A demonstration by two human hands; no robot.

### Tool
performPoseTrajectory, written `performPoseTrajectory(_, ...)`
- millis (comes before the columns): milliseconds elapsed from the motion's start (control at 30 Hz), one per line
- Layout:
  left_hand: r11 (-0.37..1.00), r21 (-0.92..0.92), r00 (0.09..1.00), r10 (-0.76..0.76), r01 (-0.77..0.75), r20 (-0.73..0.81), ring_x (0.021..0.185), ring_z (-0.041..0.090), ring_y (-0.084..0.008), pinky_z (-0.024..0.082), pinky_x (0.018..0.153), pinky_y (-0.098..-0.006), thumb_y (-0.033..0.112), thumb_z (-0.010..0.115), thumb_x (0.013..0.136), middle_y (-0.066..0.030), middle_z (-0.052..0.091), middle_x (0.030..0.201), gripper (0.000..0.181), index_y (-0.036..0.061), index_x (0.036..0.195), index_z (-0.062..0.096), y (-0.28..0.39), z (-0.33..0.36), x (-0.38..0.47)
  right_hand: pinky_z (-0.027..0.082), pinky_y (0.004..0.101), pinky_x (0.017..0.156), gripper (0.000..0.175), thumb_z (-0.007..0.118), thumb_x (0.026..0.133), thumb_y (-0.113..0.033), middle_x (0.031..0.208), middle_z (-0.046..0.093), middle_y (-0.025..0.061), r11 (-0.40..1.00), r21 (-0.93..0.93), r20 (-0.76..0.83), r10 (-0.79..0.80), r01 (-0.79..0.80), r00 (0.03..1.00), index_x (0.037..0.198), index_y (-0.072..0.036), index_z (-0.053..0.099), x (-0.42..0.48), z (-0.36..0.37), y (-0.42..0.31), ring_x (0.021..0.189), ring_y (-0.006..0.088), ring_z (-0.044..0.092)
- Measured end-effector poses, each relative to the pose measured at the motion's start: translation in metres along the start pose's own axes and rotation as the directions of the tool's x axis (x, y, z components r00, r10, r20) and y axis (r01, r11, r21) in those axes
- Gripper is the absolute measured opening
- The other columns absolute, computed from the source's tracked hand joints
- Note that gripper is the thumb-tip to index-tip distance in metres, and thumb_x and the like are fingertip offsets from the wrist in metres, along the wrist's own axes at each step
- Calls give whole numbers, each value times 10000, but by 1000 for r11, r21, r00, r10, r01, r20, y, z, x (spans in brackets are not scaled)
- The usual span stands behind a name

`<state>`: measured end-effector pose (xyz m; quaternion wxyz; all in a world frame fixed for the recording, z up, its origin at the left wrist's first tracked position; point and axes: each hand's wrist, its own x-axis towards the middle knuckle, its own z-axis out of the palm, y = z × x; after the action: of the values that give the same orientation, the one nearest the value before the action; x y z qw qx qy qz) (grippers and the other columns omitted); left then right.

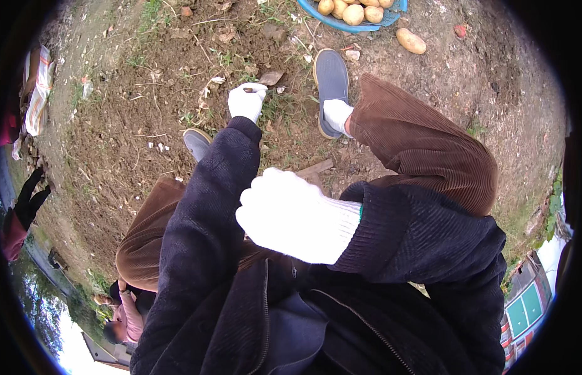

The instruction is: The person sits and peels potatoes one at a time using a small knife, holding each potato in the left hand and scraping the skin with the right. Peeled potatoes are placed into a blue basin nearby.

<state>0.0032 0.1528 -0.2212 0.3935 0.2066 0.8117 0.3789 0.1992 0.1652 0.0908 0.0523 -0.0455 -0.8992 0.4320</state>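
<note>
My left hand [246, 101], in a white knit glove, is low over the soil in front of me. Its fingers are closed around a small brown thing [248, 89]; only one rounded end shows, and I cannot tell what it is. A flat brown piece [271, 78], perhaps a dry leaf, lies just beyond that hand. My right hand [298, 216], also gloved in white, is raised near my lap with its fingers curled. Its palm is turned away, so whatever may be inside is hidden. Behind it, a strip of wood [316, 168] is partly covered.
A blue plastic basket [356, 27] of potatoes stands at the top edge. One potato [411, 41] lies beside it on the dirt. My grey shoes [331, 77] are planted apart. A striped woven sack [39, 93] is at far left; another person [126, 314] is at lower left.
</note>
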Motion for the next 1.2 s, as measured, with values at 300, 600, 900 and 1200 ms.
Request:
performPoseTrajectory(300,964,-247,993,-111,99,-35,579,631,-108,499,446,-278,29,767,913,-22,749,839,163,39,1064,829,9,-15,-13,486,411,762,131,681,850,-242,851,590,41,999,-47,67,12,-8,998,877,-118,651,2,0,2,828,244,611)
performPoseTrajectory(600,972,-175,978,-130,158,161,625,614,-99,490,452,-271,-43,664,881,-11,727,823,261,32,1067,831,49,-66,11,503,421,784,191,678,833,-266,899,640,57,999,-35,165,14,-8,986,939,-108,690,2,-4,1,859,254,629)
performPoseTrajectory(900,981,-67,982,-177,181,65,611,664,-130,527,475,-298,55,650,941,-41,775,822,212,47,1000,854,8,-9,-7,505,402,725,114,678,832,-238,815,602,37,998,-25,140,60,-57,988,842,-126,661,5,-4,-1,800,247,623)
performPoseTrajectory(1200,965,-243,990,-120,97,-80,591,626,-97,498,515,-287,25,780,902,-13,759,830,137,81,1010,844,-13,-1,-45,477,399,766,118,678,859,-241,841,572,30,996,-93,56,-7,12,998,873,-130,641,1,-2,5,829,241,604)
